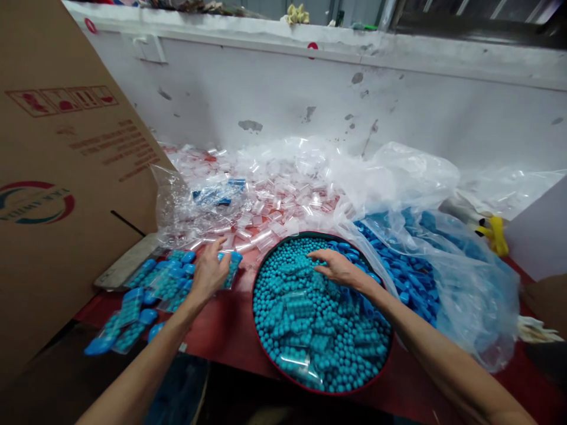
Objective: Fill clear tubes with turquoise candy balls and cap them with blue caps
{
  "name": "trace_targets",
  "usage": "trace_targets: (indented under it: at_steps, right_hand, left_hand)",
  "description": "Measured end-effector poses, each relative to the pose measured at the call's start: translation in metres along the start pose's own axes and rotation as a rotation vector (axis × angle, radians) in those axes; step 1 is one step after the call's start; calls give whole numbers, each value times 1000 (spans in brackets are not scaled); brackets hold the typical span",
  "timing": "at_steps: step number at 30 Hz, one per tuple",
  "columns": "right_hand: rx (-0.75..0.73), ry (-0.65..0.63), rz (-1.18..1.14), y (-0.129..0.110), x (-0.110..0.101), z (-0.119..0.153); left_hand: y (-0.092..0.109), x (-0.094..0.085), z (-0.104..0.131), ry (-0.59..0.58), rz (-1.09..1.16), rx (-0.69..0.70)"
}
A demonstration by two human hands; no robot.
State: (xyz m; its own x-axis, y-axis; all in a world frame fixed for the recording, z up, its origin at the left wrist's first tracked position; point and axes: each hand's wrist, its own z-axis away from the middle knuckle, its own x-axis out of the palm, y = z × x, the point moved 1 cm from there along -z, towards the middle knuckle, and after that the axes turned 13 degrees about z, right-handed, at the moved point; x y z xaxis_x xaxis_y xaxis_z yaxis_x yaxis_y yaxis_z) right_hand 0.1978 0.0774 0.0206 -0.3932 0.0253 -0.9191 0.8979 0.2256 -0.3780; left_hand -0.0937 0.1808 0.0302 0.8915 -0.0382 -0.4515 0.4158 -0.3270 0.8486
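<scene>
A round tub point(256, 319) full of small turquoise balls point(283, 277) stands at the centre, with several clear containers lying among the balls. My right hand point(334, 267) hovers over the tub's upper part, its fingers apart and nothing visible in them. To the left of the tub, my left hand point(212, 268) is over the red table, fingers spread, beside filled clear containers with blue caps point(170, 280). Many clear empty tubes point(270, 206) are heaped behind both hands. Blue caps point(410, 277) lie in a pile to the right of the tub.
A large cardboard box point(75, 177) rises at the left. Clear plastic bags point(473, 283) cover part of the right side, near a yellow-handled tool point(497, 236). A white wall point(283, 100) closes off the back of the red table point(217, 330).
</scene>
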Motion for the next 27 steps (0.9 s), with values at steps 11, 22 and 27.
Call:
trace_targets:
  at_steps: [11,22,27]
  right_hand:
    - [-138,-214,393,8,24,-38]
    - [22,-7,-262,24,22,-36]
    - [160,18,-658,18,10,-37]
  left_hand:
    - [44,92,6,-636,-100,190]
    - [39,110,4,-669,-121,107]
    - [56,129,-8,-590,273,64]
